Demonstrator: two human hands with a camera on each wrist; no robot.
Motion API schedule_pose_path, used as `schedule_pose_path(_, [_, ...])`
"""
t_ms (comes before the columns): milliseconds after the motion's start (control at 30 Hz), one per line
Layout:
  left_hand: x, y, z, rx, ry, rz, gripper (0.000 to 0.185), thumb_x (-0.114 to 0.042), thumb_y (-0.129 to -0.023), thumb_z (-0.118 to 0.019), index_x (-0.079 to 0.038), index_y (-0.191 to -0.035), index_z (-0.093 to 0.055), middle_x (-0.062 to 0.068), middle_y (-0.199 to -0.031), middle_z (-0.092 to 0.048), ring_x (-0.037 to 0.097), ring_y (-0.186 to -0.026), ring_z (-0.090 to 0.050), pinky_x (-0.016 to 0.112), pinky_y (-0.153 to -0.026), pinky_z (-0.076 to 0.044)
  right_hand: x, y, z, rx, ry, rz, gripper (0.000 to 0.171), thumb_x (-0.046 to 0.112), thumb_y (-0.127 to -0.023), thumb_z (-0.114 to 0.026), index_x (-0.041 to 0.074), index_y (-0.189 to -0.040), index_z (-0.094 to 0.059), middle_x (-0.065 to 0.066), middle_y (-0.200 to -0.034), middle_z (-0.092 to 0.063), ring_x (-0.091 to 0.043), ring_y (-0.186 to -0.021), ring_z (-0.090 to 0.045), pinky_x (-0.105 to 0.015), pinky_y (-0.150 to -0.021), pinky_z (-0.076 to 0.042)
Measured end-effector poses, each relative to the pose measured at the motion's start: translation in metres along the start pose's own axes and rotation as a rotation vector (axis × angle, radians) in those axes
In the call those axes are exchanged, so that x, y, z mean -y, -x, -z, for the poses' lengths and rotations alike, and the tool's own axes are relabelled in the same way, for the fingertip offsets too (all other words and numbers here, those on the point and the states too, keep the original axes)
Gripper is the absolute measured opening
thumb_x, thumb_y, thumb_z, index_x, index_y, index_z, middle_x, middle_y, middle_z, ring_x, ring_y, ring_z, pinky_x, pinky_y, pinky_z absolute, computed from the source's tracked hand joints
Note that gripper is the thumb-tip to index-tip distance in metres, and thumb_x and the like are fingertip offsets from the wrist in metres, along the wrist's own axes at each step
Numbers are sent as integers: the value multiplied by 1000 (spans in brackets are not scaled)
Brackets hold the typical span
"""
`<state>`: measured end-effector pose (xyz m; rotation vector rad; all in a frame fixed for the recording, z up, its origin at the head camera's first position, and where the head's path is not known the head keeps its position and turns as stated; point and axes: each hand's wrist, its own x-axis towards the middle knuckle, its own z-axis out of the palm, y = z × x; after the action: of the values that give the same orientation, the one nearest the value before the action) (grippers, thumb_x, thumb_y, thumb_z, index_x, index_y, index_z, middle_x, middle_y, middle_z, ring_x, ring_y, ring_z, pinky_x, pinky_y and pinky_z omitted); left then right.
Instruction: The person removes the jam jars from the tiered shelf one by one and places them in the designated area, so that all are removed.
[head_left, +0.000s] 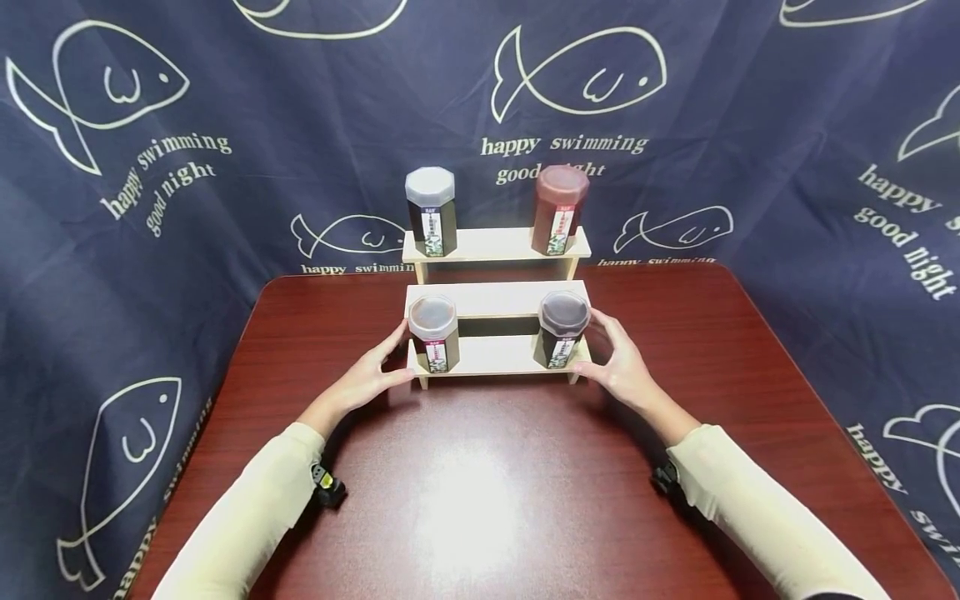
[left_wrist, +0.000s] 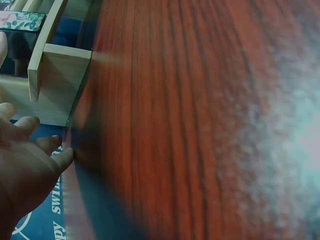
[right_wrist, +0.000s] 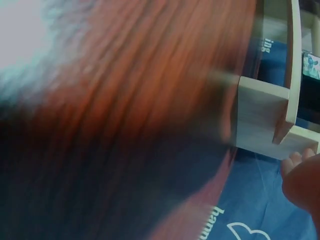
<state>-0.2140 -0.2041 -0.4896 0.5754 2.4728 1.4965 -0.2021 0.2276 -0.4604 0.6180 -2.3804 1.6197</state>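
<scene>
A pale wooden tiered display rack point(head_left: 498, 301) stands toward the far side of the table. My left hand point(head_left: 365, 381) grips its left end, thumb at the front edge of the lowest shelf and fingers along the side. My right hand point(head_left: 619, 364) holds the right end in the same way. Just beside the left fingers, a jar with a clear lid point(head_left: 435, 333) sits on the lowest shelf; a dark jar point(head_left: 561, 328) sits there by the right hand. The rack's end panel shows near the left fingers point(left_wrist: 48, 144) and right fingers point(right_wrist: 299, 158) in the wrist views.
On the top shelf stand a white-lidded dark jar point(head_left: 431, 211) at left and a red-brown jar point(head_left: 558, 210) at right. The reddish wooden table point(head_left: 360, 517) reaches toward me, with a bright glare spot. A navy fish-print curtain point(head_left: 337, 125) hangs behind and at both sides.
</scene>
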Motion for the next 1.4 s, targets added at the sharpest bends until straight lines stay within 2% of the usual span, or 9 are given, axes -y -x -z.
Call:
schedule_pose_path(67, [2,-2,-1,4,-3,-4,89,-17,-95,-72,-11,-163,-15,11,-165,-23,26,-152,-17,50,-121,-14,12,-1,-2,-9,51,-2,88,-15,-68,-84,-14,-144,-40,-31,-138,-47,-43,-129,-47,-56,-110,-34])
schedule_pose_path(167, [2,-3,-2,13,-2,-12,84,-16,-95,-70,-2,-161,-19,15,-165,-21,29,-152,-15,50,-121,-12,29,-1,-5,-24,121,-13,84,-12,-68,-84,-17,-140,-42,-34,-130,-49,-48,-123,-49,-58,-108,-34])
schedule_pose_path(267, [0,-4,-4,18,-19,-5,81,-17,-96,-68,3,-159,-21,19,-164,-22,33,-151,-16,53,-121,-12,33,-1,-6,-32,138,-33,83,-10,-68,-85,-18,-139,-43,-35,-128,-51,-50,-122,-48,-61,-107,-32])
schedule_pose_path(467, [3,-7,-9,13,-46,12,79,-17,-97,-65,8,-157,-19,25,-162,-21,37,-151,-16,54,-121,-11,-7,0,-12,-48,142,-39,80,-3,-69,-89,-9,-138,-50,-27,-128,-55,-42,-123,-53,-55,-109,-36])
schedule_pose_path(533, [6,-7,-10,11,-50,6,79,-16,-97,-65,9,-156,-19,26,-162,-21,38,-151,-16,54,-121,-12,-11,1,-16,-51,165,-63,79,1,-68,-90,-6,-137,-52,-25,-128,-55,-40,-124,-52,-54,-109,-37])
schedule_pose_path(767, [10,-6,-15,30,-94,15,81,-30,-99,-62,-1,-160,-17,17,-164,-22,34,-151,-17,54,-120,-13,1,-1,-33,-113,265,-161,87,18,-68,-95,0,-140,-50,-23,-135,-54,-39,-129,-51,-53,-110,-36])
schedule_pose_path(1000, [6,-4,-15,42,-101,55,81,-31,-100,-60,-6,-162,-15,14,-165,-23,32,-151,-18,53,-121,-14,12,-7,-47,-199,318,-241,91,27,-69,-94,-2,-140,-45,-22,-128,-56,-39,-122,-53,-53,-103,-41])
schedule_pose_path(1233, [11,-6,-15,34,-65,25,78,-28,-101,-59,-8,-162,-15,15,-164,-25,32,-151,-18,54,-121,-12,12,-12,-45,-242,363,-253,78,27,-65,-96,2,-126,-54,-18,-114,-65,-37,-107,-61,-51,-92,-47])
schedule_pose_path(1400, [14,-7,-17,34,-54,7,77,-28,-102,-59,-7,-162,-16,15,-164,-25,31,-151,-17,54,-120,-12,11,-9,-40,-245,373,-274,76,30,-64,-96,4,-124,-57,-15,-111,-68,-35,-103,-63,-49,-90,-48])
